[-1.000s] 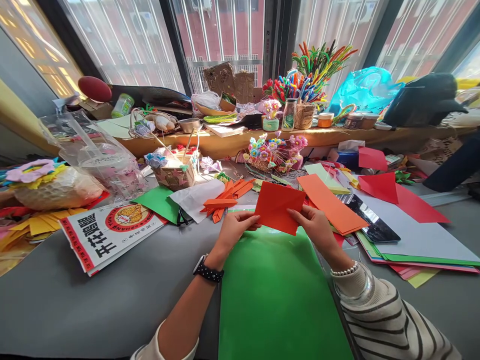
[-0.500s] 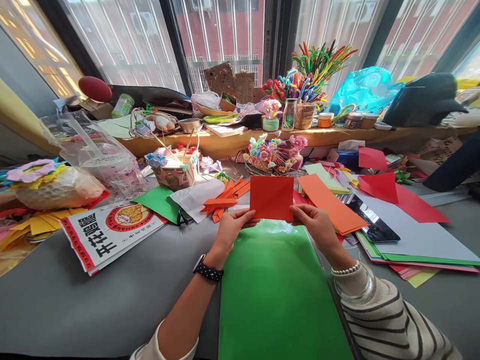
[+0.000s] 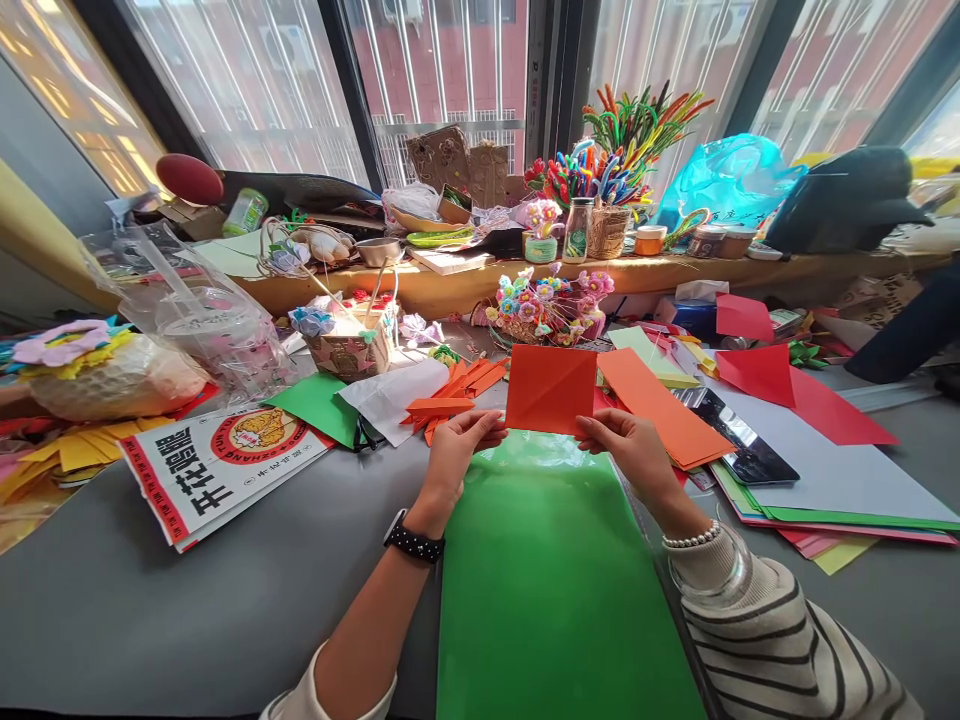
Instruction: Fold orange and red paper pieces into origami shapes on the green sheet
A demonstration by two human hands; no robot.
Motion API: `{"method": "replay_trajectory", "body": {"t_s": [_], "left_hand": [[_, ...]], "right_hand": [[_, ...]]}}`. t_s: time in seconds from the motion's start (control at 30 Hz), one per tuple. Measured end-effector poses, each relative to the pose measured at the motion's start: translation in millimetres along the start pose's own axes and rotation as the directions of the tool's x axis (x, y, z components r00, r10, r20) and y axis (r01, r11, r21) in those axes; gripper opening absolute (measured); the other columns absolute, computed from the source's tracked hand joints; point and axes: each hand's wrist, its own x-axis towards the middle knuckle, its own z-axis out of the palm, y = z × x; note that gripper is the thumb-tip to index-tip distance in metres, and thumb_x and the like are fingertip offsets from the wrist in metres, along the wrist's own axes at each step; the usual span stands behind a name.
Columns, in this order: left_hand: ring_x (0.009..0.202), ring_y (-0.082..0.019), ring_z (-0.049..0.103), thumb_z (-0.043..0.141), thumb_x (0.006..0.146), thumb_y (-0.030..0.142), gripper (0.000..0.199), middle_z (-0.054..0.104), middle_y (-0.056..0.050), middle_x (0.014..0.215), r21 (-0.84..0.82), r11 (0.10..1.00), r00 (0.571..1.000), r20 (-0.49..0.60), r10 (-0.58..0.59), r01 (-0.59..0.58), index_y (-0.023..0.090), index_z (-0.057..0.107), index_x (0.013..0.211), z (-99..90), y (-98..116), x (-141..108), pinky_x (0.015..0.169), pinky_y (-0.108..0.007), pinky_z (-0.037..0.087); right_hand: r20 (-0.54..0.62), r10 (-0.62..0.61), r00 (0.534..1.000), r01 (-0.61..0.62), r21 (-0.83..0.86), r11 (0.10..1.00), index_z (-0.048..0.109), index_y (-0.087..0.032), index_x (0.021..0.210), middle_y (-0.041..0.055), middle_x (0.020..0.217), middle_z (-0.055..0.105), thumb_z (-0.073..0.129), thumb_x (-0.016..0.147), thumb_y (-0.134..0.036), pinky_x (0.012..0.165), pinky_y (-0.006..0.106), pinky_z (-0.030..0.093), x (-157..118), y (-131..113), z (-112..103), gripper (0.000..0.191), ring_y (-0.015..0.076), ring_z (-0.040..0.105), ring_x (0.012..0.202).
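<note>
An orange-red square of paper (image 3: 552, 388), with a faint diagonal crease, is held up above the far end of a green mat (image 3: 559, 590). My right hand (image 3: 626, 445) pinches its lower right corner. My left hand (image 3: 461, 455) has its thumb and fingers pressed together at the lower left corner. Folded orange strips (image 3: 456, 392) lie just beyond my left hand. Beside my right hand rests a stack of orange paper (image 3: 664, 410), partly over a black phone (image 3: 742, 440).
Coloured sheets (image 3: 847, 480) lie at the right, and a printed paper bag (image 3: 225, 465) at the left. Behind are a small flower basket (image 3: 349, 345), beaded flowers (image 3: 551, 305) and a cluttered ledge (image 3: 442, 285) with jars. A plastic-wrapped cup (image 3: 214, 330) stands at the left.
The orange-red square has shifted slightly right and up and is a little tilted. My left hand has moved slightly left relative to it; my right hand has barely moved.
</note>
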Motion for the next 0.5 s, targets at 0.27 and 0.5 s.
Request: {"method": "replay_trajectory", "body": {"t_s": [0.27, 0.5], "left_hand": [[0.056, -0.01, 0.059, 0.068, 0.058, 0.03, 0.022, 0.065, -0.001, 0.062, 0.072, 0.994, 0.997, 0.016, 0.077, -0.078, 0.013, 0.066, 0.071, -0.6, -2.3, 1.0, 0.059, -0.022, 0.05], [0.054, -0.011, 0.058, 0.068, 0.058, 0.03, 0.021, 0.064, 0.0, 0.06, 0.188, 0.974, 0.992, 0.04, 0.123, -0.129, 0.014, 0.067, 0.07, -2.2, -7.8, 2.0, 0.058, -0.023, 0.051]], "right_hand": [[0.027, 0.0, 1.0, 0.001, -0.032, 0.999, 0.06, -0.014, 0.068, 0.0014, 0.056, 0.063, 0.065, 0.062, -0.038, 0.05, 0.021, 0.048, -1.6, -1.0, 0.6, 0.025, 0.0119, 0.06, 0.051], [0.03, 0.0, 1.0, 0.003, -0.095, 0.995, 0.059, -0.015, 0.066, 0.0008, 0.054, 0.062, 0.064, 0.062, -0.039, 0.05, 0.021, 0.047, -2.4, -3.7, 1.6, 0.025, 0.0115, 0.059, 0.05]]}}
